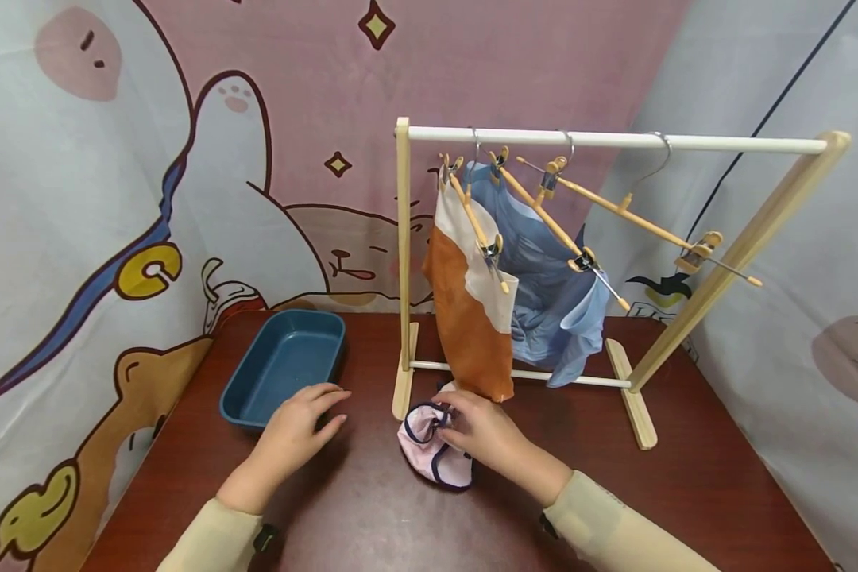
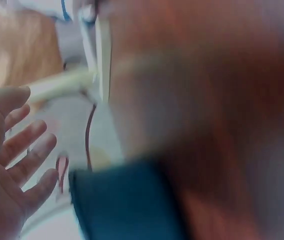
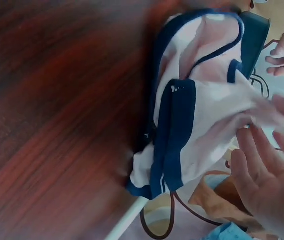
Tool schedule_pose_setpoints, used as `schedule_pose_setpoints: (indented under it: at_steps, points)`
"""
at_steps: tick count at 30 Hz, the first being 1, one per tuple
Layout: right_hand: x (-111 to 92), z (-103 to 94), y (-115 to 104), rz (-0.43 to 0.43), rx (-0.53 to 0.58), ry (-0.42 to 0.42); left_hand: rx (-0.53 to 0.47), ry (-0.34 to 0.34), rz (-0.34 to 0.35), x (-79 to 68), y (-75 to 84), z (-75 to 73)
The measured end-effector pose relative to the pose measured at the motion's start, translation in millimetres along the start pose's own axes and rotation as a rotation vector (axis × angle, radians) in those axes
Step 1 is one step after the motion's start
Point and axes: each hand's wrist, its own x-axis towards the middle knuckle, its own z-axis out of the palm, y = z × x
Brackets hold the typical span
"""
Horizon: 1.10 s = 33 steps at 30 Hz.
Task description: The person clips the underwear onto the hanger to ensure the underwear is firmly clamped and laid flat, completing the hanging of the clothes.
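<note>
A small pink garment with navy trim [image 1: 425, 457] lies crumpled on the table, in front of the rack's left foot. My right hand [image 1: 482, 425] is over its right side, and in the right wrist view [image 3: 267, 170] a fold of the pale cloth [image 3: 217, 120] is pinched between thumb and fingers. Beside the blue tray's near right corner, my left hand [image 1: 299, 421] hovers with fingers spread and nothing in them. That hand [image 2: 17, 165] also shows at the left of the blurred left wrist view.
A blue tray [image 1: 239, 417] stands at the left. On the wooden rack [image 1: 403, 238] hang an orange-and-white garment [image 1: 465, 310], a blue garment [image 1: 543, 310] and a bare clip hanger [image 1: 625, 208]. Behind the dark red table [image 1: 372, 524] is a cartoon-printed backdrop [image 1: 314, 95].
</note>
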Motion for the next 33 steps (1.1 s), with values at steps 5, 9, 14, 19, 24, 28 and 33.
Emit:
schedule_pose_setpoints:
  at_steps: [5, 9, 14, 19, 24, 28, 33]
  points:
    - [-2.7, 0.9, 4.0, -0.025, 0.011, -0.111, -0.049, -0.098, 0.035, 7.6, 27.7, 25.5]
    - [-7.6, -0.2, 13.1, -0.021, -0.035, -0.123, -0.096, -0.172, 0.045, 17.4, 46.2, 41.1]
    - [-14.4, 1.4, 38.3, -0.091, -0.205, -0.034, -0.187, -0.180, 0.115, 33.7, 66.6, 51.2]
    - [-16.0, 3.0, 69.2, -0.059, -0.296, -0.014, -0.162, -0.106, 0.271, 46.0, 83.9, 59.4]
    - [-13.1, 1.5, 85.1, -0.001, -0.311, -0.040, -0.048, -0.150, 0.368, 52.9, 96.8, 66.6]
    - [-10.1, 2.5, 89.4, 0.000, -0.310, -0.029, 0.038, -0.174, 0.395, 55.0, 101.1, 69.8]
    - [-7.8, 4.6, 90.1, -0.006, -0.286, -0.023, 0.101, -0.113, 0.362, 54.3, 101.6, 74.3]
